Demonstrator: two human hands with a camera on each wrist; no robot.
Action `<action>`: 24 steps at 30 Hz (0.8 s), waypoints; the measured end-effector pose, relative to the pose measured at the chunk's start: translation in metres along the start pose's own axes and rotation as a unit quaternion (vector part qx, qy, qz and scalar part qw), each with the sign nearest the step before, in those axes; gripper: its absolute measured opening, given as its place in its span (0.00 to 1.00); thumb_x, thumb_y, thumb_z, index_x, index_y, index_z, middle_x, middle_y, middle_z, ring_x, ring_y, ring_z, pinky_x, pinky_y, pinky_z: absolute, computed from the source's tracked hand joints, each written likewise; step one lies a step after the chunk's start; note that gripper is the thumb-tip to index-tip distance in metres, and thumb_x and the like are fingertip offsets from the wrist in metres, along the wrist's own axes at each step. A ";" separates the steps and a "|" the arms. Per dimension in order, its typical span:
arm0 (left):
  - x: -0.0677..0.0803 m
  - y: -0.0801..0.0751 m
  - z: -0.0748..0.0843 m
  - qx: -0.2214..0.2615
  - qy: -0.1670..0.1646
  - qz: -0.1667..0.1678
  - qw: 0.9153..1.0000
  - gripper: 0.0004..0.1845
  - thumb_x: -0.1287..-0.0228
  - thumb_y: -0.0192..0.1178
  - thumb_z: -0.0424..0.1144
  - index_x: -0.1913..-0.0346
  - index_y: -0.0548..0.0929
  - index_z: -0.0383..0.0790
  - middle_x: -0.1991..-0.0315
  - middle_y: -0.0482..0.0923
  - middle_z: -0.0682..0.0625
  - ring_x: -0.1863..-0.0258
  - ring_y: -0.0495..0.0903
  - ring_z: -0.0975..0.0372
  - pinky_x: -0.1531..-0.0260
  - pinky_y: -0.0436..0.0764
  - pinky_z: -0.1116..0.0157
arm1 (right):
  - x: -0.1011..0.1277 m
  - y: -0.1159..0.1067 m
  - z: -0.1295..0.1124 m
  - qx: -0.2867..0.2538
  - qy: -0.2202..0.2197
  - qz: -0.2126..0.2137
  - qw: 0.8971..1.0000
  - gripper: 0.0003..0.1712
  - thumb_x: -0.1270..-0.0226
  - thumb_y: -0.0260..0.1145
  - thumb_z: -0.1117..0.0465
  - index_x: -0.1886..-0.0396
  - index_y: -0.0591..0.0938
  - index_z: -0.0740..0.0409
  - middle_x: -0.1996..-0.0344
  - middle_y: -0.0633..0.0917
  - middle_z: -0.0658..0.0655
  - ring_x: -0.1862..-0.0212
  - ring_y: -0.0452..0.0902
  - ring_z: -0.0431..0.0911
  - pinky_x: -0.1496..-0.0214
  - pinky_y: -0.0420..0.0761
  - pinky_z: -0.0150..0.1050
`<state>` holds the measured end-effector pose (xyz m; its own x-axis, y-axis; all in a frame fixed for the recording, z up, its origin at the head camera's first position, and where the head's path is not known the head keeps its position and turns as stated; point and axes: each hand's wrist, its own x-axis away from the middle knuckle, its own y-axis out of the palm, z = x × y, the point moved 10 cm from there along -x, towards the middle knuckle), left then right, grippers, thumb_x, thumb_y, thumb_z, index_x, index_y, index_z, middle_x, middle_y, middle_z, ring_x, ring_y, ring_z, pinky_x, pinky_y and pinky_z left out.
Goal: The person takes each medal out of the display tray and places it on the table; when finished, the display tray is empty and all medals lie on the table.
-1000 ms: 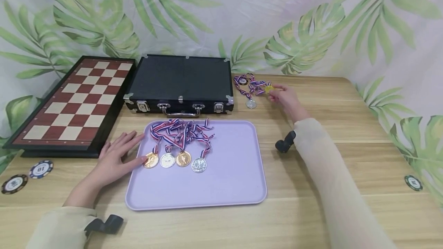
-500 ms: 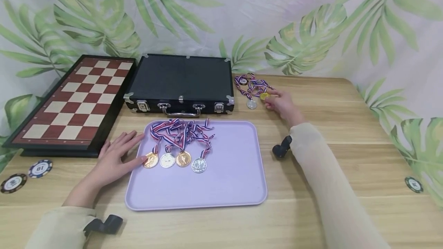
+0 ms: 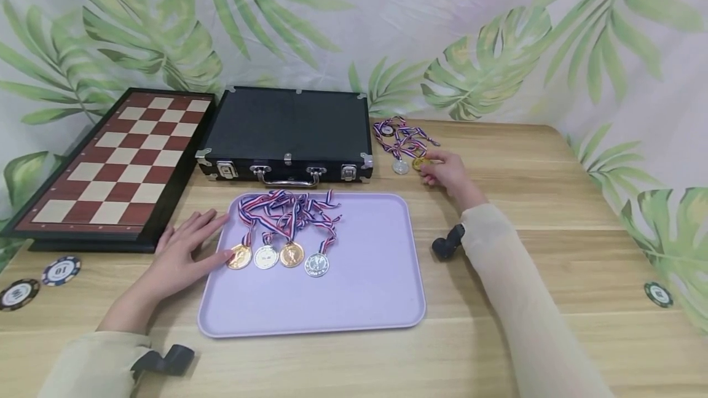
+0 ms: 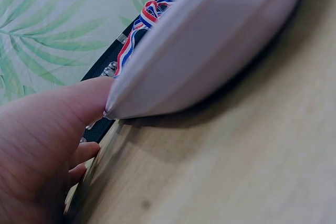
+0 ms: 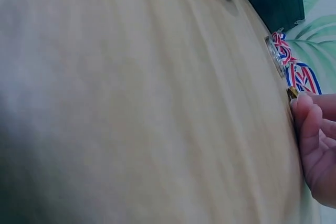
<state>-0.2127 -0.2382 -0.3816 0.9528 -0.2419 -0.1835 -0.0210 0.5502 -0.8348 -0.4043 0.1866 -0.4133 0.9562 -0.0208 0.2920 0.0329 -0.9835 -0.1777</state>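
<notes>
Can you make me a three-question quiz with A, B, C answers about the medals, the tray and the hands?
1. Where does the flat lilac plastic tray lie?
A. in front of the closed black case
B. on the chessboard
C. under the case

2. How many round medals on striped ribbons lie on the tray?
A. two
B. four
C. six

3. What is the right hand doing?
A. lying flat on the tray
B. holding a poker chip
C. pinching a small gold medal

Answers:
1 A, the tray sits on the wooden table nearer the person than the case.
2 B, four discs lie in a row, two gold and two silver.
3 C, its fingertips are closed on the gold disc beside the loose ribbons, while the left hand rests at the tray's left edge.
</notes>
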 end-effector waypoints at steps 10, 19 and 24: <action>0.000 0.001 -0.001 -0.002 -0.002 -0.005 1.000 0.34 0.48 0.59 0.49 0.38 0.62 0.46 0.39 0.54 0.35 0.39 0.44 0.43 0.47 0.29 0.44 | 0.009 0.000 0.002 -0.026 0.005 0.011 1.000 0.28 0.47 0.59 0.74 0.44 0.66 0.66 0.84 0.79 0.56 0.89 0.70 0.39 0.87 0.71 0.27; -0.001 0.002 -0.001 -0.003 -0.002 -0.004 1.000 0.34 0.48 0.59 0.50 0.38 0.62 0.46 0.39 0.54 0.35 0.39 0.44 0.43 0.47 0.29 0.44 | 0.021 0.001 0.004 -0.034 0.005 0.004 0.999 0.29 0.46 0.59 0.73 0.43 0.63 0.69 0.78 0.79 0.58 0.84 0.73 0.40 0.81 0.74 0.27; -0.001 0.002 -0.001 -0.004 -0.002 -0.004 1.000 0.34 0.48 0.59 0.50 0.38 0.62 0.46 0.39 0.54 0.35 0.39 0.44 0.43 0.48 0.29 0.44 | 0.031 -0.001 -0.001 -0.052 -0.026 0.011 0.998 0.28 0.46 0.60 0.71 0.44 0.64 0.70 0.72 0.79 0.61 0.82 0.74 0.41 0.78 0.75 0.29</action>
<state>-0.2141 -0.2379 -0.3841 0.9542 -0.2436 -0.1739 -0.0149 0.5415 -0.8406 -0.3751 0.1865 -0.4032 0.9702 -0.0368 0.2396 -0.0170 -0.9963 -0.0844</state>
